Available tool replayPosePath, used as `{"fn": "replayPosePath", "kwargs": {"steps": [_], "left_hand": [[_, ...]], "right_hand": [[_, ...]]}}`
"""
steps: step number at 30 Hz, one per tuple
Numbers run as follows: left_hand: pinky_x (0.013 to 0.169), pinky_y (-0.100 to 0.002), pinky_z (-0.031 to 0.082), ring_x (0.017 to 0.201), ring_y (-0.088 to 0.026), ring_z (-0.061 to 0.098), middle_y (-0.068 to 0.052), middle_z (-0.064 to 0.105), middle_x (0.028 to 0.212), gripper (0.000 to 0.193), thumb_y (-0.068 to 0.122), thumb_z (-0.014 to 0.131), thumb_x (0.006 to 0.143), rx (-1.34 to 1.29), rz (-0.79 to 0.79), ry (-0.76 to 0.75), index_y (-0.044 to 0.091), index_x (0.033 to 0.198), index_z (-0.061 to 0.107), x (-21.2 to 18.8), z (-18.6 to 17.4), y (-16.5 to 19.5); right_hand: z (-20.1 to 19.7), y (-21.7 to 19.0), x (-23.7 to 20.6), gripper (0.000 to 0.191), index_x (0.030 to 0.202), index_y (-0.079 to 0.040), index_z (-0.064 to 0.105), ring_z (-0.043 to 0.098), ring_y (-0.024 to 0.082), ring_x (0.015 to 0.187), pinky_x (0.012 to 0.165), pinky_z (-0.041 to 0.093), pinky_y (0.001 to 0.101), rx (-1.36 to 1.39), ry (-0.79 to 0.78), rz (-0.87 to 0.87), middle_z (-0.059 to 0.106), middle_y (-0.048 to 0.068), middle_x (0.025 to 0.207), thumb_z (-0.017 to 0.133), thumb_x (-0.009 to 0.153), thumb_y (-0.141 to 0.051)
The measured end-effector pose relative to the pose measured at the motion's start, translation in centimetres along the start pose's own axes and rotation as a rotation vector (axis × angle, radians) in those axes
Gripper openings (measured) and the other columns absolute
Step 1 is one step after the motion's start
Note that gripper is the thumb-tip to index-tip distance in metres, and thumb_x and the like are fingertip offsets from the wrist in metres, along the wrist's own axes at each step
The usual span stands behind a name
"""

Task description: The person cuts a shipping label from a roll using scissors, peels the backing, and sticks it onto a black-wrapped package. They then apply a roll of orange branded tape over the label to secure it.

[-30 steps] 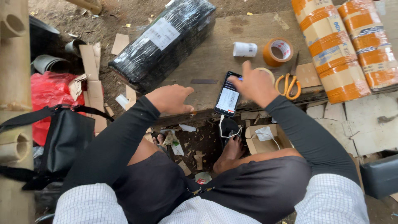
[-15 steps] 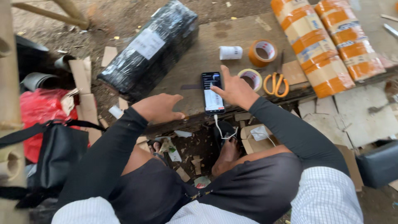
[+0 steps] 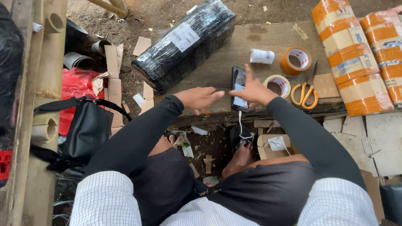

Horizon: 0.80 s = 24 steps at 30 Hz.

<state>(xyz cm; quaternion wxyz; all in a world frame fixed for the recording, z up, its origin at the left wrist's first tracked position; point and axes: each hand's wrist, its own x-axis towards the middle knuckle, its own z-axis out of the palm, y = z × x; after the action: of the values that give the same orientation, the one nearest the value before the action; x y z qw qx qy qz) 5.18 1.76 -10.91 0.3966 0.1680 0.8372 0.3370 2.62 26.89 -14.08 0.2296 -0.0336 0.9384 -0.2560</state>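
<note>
Outdoors: worn wooden bench [image 3: 259, 46] over littered dirt ground [image 3: 155, 12].

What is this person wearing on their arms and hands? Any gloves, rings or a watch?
Both arms are covered by snug black long sleeves that end at the wrists. The left hand and right hand are bare: no gloves, and no ring or watch shows from this view. The fingers are uncovered too. The sleeves are plain, with no visible print or stripes.
</note>
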Motion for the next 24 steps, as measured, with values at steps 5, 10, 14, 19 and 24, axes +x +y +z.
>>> {"fn": "replayPosePath", "kwargs": {"steps": [5, 10, 14, 19, 24], "left_hand": [[0.092, -0.061, 0.056, 0.121, -0.042, 0.055, -0.023, 0.038, 0.154, 0.102, 0.083, 0.027, 0.084, -0.622, 0.179, -0.030, 0.019, 0.162, 0.011, 1.6, 0.9, 0.1], [0.101, -0.069, 0.055, 0.127, -0.041, 0.061, -0.026, 0.048, 0.147, 0.099, 0.081, 0.041, 0.083, -0.980, 0.317, -0.089, 0.016, 0.157, 0.026, 2.3, 0.7, 0.8], [0.096, -0.068, 0.055, 0.121, -0.040, 0.067, -0.026, 0.055, 0.139, 0.097, 0.081, 0.040, 0.082, -1.073, 0.269, -0.076, 0.012, 0.151, 0.043, 2.2, 0.4, 0.5], [0.099, -0.065, 0.055, 0.117, -0.041, 0.069, -0.027, 0.061, 0.134, 0.098, 0.082, 0.040, 0.082, -1.075, 0.258, -0.072, 0.009, 0.148, 0.045, 2.3, 0.4, 0.1], [0.104, -0.064, 0.054, 0.123, -0.041, 0.068, -0.029, 0.062, 0.135, 0.100, 0.081, 0.040, 0.084, -1.093, 0.317, -0.099, 0.007, 0.151, 0.043, 2.4, 0.2, -0.3]], "right_hand": [[-1.1, -1.0, -3.6, 0.136, 0.162, -0.012, -0.020, 0.070, 0.032, 0.105, 0.088, 0.058, 0.0398, 0.190, 0.050, -0.096, 0.062, 0.033, 0.132, 0.081, 0.077, -0.045], [-0.8, -1.0, -4.4, 0.126, 0.165, -0.003, -0.006, 0.064, 0.030, 0.115, 0.089, 0.057, 0.0385, 0.231, 0.115, -0.398, 0.049, 0.029, 0.144, 0.083, 0.085, -0.042], [-1.4, -0.5, -3.6, 0.093, 0.160, -0.001, 0.035, 0.064, 0.024, 0.120, 0.101, 0.054, 0.0361, 0.358, -0.143, -0.444, 0.063, 0.019, 0.140, 0.084, 0.085, -0.026], [-1.7, -0.7, -3.5, 0.099, 0.157, -0.002, 0.023, 0.061, 0.018, 0.119, 0.098, 0.054, 0.0337, 0.678, -0.367, -0.369, 0.058, 0.016, 0.133, 0.080, 0.077, -0.004], [-2.3, -1.0, -3.6, 0.100, 0.158, -0.005, 0.020, 0.061, 0.018, 0.120, 0.098, 0.055, 0.0335, 0.716, -0.382, -0.379, 0.059, 0.016, 0.135, 0.079, 0.078, -0.003]]}}
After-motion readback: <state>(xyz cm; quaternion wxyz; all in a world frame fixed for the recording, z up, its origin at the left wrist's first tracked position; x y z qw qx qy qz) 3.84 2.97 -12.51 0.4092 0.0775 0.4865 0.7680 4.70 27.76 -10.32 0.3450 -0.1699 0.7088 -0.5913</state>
